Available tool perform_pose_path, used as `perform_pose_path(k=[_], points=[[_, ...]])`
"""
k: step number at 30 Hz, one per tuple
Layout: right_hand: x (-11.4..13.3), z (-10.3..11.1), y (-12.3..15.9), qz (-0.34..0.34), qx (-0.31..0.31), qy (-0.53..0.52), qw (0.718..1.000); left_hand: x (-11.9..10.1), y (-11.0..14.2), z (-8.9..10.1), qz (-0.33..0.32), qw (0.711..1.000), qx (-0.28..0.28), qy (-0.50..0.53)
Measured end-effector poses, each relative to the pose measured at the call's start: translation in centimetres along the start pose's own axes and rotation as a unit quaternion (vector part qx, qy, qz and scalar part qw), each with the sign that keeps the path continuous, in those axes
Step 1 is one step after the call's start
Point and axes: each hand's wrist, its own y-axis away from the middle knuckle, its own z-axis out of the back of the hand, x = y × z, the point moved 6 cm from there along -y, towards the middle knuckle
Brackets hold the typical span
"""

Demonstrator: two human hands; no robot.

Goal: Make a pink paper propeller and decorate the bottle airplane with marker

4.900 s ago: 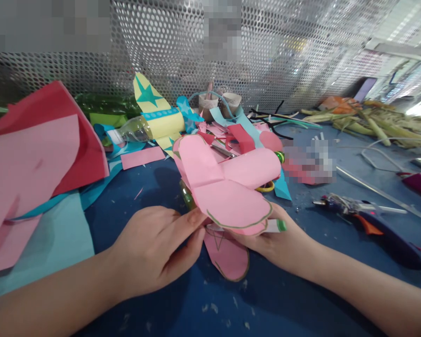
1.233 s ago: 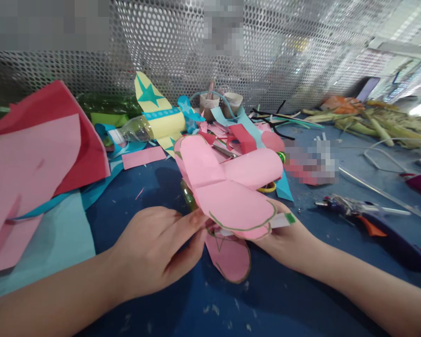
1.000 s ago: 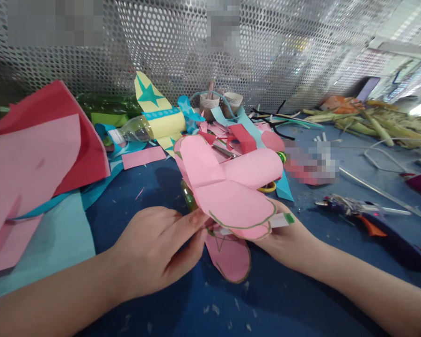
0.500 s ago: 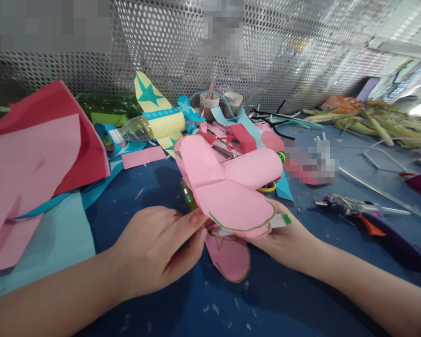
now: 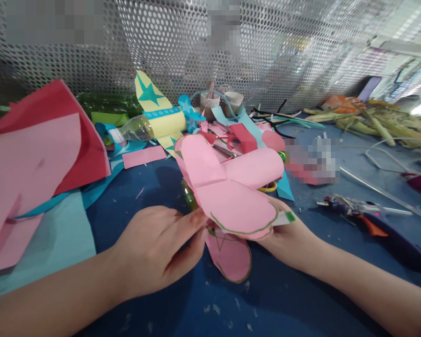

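A pink paper airplane model (image 5: 236, 201), built around a green bottle (image 5: 189, 194), is held between my hands above the blue table. My left hand (image 5: 161, 245) pinches the paper near the bottle end with thumb and forefinger. From the right, my right hand (image 5: 284, 238) reaches under the pink wing, its fingers hidden there. A white strip with a green end (image 5: 286, 218) sticks out beside that hand. One rounded pink piece (image 5: 231, 257) with a drawn star outline hangs below, edged in dark green.
A yellow paper airplane (image 5: 166, 124) on a clear bottle lies behind. Pink and red sheets (image 5: 38, 154) cover the left side. To the right are a glue gun (image 5: 379, 229), a pixelated patch and dried husks (image 5: 379, 124). Scissors (image 5: 226, 150) lie among paper scraps.
Little differs. The lower wing edge has pressed down slightly over the white strip, which has shifted a touch to the right along with my right hand.
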Motion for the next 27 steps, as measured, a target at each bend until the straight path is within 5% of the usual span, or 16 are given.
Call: perform_pose_path(k=[27], points=[[0.10,0.28,0.18,0.008,-0.016,0.014,1.000,0.05,-0.02,0.13,0.003,1.000,0.004,-0.011]])
